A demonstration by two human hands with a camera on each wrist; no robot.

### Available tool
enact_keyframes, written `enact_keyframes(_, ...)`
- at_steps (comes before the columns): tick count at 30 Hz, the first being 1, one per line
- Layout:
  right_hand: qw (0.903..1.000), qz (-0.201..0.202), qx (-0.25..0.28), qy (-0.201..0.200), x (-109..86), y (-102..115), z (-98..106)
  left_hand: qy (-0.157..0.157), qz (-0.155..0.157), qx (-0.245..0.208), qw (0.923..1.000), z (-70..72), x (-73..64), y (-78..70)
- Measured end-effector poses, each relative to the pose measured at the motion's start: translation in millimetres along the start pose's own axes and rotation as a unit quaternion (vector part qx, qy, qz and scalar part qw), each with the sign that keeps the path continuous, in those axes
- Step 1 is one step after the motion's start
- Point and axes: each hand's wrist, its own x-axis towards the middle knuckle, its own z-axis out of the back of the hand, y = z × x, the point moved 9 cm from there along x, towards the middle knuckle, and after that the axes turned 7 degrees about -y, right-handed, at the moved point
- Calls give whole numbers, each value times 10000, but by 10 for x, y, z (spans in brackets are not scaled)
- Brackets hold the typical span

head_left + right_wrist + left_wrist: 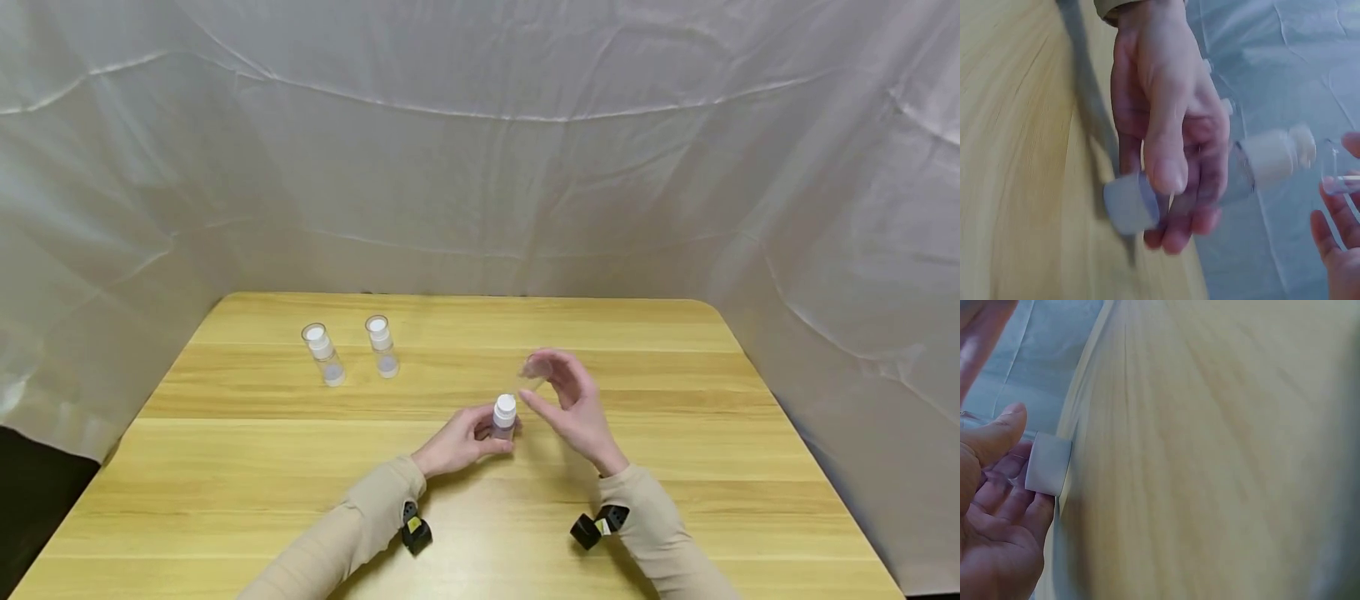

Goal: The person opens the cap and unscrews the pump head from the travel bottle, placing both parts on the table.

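Left hand [467, 440]: the grip wraps the held bottle [503, 427], thumb on one side and fingers round the other, below its white top [506, 405]
Right hand [573, 408]: the grip pinches the clear cap [535, 368] between thumb and curled fingers, close to the white top but apart from it
Held bottle: over the middle of the table [675, 375], roughly midway between its left and right edges, white top upward; whether its base touches the wood, I cannot tell
Clear cap: in the air, a little nearer the table's far edge than the held bottle and on its right-edge side; blurred, so the way its mouth faces is unclear
Far left corner: a left standing bottle [324, 354] and a right standing bottle [382, 346] are upright near it; both look capped
Step in hand: seems to be handling the cap at this one bottle; whether it is coming off or going on, I cannot tell
Next move: likely calls for a steady left grip; seating the cap would need it lined up over the white top, parting them a clear path sideways
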Motion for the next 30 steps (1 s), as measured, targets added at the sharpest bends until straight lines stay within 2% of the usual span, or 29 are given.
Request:
enact_keyframes(3,9980,-44,-299,-553,19,-88,203,-25,-53,15,10000,5,-4,-22)
enact_keyframes(6,9889,-132,-1090,-996,15,-225,433,-29,-61,11,10000,11,-9,-32)
enact_keyframes(11,9588,-559,-2470,-1289,22,-456,776,11,-92,-12,10000,12,-12,-41)
enact_keyframes(15,9350,-1010,-3167,-1235,22,-624,979,5,-72,-37,10000,5,-5,-23)
enact_keyframes(22,9132,-1808,-3506,-1027,-9,-850,1181,-39,24,-40,10000,7,-5,-1)
enact_keyframes(25,9050,-1986,-3634,-975,-26,-901,1226,-41,8,-8,10000,8,-6,-8)
enact_keyframes(30,8980,-2074,-3772,-911,-32,-947,1261,-54,12,-1,10000,12,-7,-6)
